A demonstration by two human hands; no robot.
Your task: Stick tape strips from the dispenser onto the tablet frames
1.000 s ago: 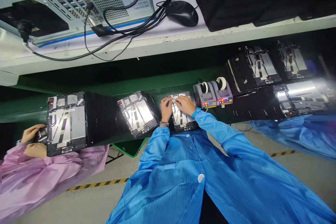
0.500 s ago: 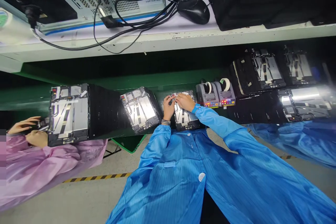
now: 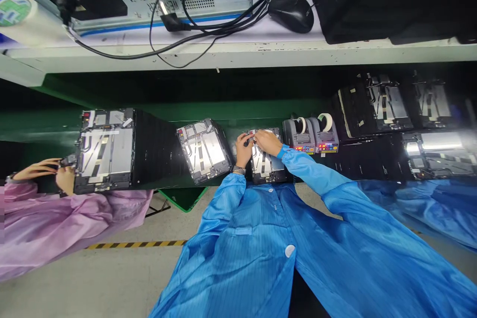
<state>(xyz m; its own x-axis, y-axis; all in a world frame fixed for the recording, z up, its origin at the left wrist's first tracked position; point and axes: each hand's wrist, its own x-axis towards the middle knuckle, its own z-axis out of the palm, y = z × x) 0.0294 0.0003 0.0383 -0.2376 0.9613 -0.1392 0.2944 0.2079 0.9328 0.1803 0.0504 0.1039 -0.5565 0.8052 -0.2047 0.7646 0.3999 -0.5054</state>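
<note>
Open tablet (image 3: 265, 166) was parked at the bench's near edge beside the tape dispensers (image 3: 310, 135), left hand (image 3: 244, 148) and right hand (image 3: 267, 141) were curled narrowly onto its top end (anything pinched couldn't be told), so it was judged mid-job tbh, back still uncovered.

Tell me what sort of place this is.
Probably an electronics assembly line: opened tablets lie in a row on a green bench, two tape dispensers stand beside them, and the workers wear dust coats.
</note>
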